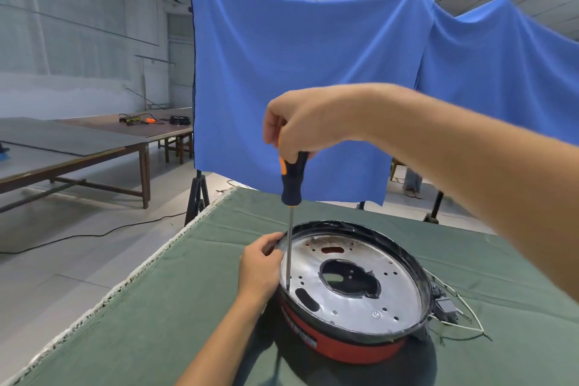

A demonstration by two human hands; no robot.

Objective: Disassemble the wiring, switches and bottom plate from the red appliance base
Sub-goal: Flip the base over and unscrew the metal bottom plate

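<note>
Screwdriver [291, 178] gripped upright in the right hand [300, 125], tip at nine o'clock on the bottom plate [354, 301]. Left hand [260, 269] clasps the red appliance base [344, 348] rim. Plate not yet off; wiring [454, 313] trails out at three o'clock.

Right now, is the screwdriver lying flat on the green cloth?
No. The right hand holds the screwdriver upright, its tip down on the metal plate.

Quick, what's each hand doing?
Left hand: holds the base by its rim.
Right hand: holds the screwdriver, tip down on the plate.
</note>
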